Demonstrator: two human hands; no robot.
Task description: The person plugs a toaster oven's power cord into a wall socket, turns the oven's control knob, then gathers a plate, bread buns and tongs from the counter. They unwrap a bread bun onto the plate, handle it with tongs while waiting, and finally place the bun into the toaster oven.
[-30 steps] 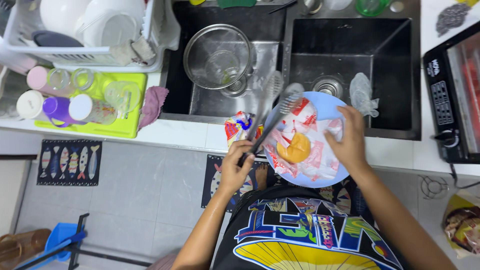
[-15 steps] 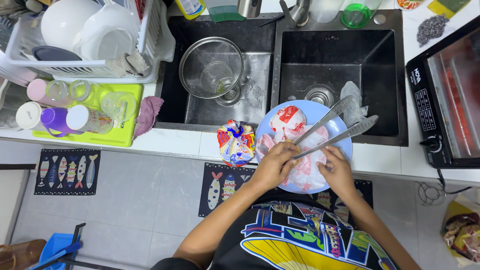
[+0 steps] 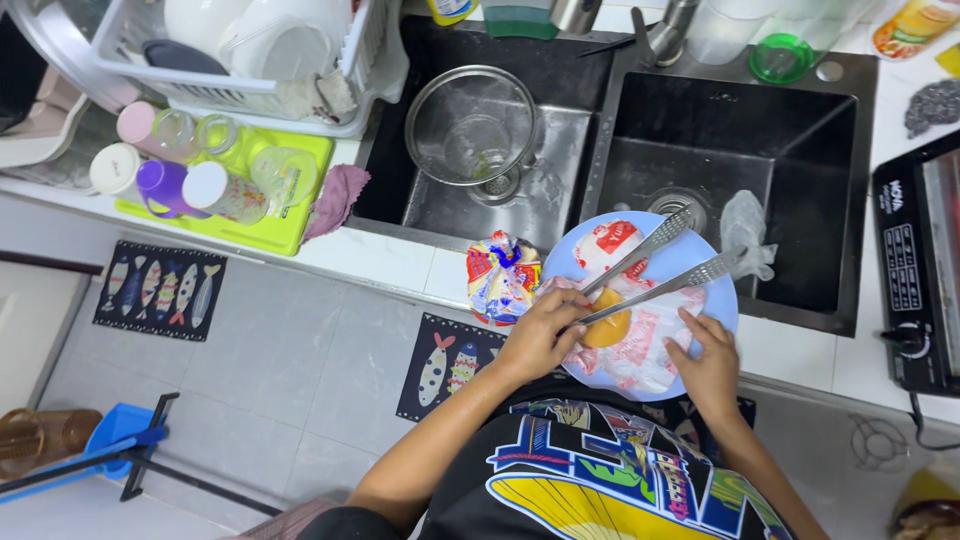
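left hand [image 3: 540,335] clasps tongs [image 3: 650,268] | right hand [image 3: 708,365] flat, pinning wrapper [image 3: 640,345] | orange piece [image 3: 606,328] just ahead on plate [image 3: 722,300]

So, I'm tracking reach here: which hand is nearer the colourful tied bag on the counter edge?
Left. The left hand sits just right of the colourful bag; the right hand rests at the blue plate's far side.

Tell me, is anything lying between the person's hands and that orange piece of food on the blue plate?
Nothing visible. The left hand holds metal tongs and touches the round orange food piece directly. The right hand rests close by on the red-and-white plastic wrapper on the round light-blue plate.
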